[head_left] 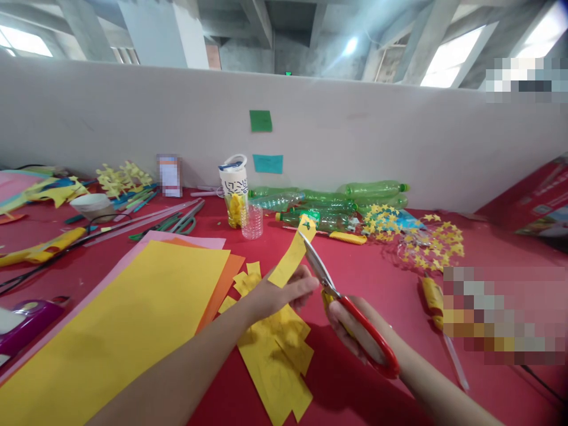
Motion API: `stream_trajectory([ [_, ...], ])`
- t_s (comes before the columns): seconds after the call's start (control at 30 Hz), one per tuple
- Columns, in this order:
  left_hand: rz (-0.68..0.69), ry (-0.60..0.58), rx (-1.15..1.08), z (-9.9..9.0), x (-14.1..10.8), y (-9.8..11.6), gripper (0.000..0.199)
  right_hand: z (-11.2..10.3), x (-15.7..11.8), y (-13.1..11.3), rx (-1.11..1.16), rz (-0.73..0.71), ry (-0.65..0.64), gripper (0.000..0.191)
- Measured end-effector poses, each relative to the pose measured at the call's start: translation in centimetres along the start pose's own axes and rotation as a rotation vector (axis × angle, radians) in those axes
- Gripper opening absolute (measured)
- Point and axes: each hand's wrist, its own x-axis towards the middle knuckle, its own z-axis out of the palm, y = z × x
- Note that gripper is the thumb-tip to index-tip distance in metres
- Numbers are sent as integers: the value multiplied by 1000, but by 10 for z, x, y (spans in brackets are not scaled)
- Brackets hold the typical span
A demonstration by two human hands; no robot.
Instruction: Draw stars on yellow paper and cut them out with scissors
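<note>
My left hand (pixel 290 291) pinches a strip of yellow paper (pixel 288 260) that slants up and away over the table. A small dark cut-out or mark shows near the strip's far end. My right hand (pixel 350 331) grips a pair of scissors (pixel 326 278) with red-and-yellow handles. Their blades point up and left, and the tips meet the strip's right edge near its top. Beneath my left hand lies a loose pile of yellow paper pieces (pixel 277 367), partly hidden by the hand.
Coloured sheets (pixel 133 307), yellow on top, lie at left. Green plastic bottles (pixel 328 207) line the wall behind a yellow comb (pixel 348 238). Yellow stars (pixel 430 242) on thin stems and a yellow glue gun (pixel 432 296) lie at right. A white cup (pixel 234 183) stands near the wall.
</note>
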Motion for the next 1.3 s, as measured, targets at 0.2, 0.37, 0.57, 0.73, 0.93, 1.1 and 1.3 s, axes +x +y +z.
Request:
stream_trajectory([
  [0.2,185,308,-152,-5,1,7,20,5,1,-1,-20,78,24,43],
  [0.37,112,272,-76,1,-1,11,19,7,3,-2,6,101,87,39],
  [0.57,70,257,-176,7,-1,5,37,11,1,-12,-44,110,103,39],
  [0.73,40,407,-278,4,3,-1,32,13,2,-8,-57,92,94,40],
  [0.93,85,544,-256,-1,6,-3,26,11,2,-6,-56,78,52,40],
  [1.1,171,484,-160,-7,6,5,22,6,-3,-8,-103,66,5,42],
  [1.3,165,450,-61,-12,4,10,26,2,-4,-7,-113,31,-34,43],
])
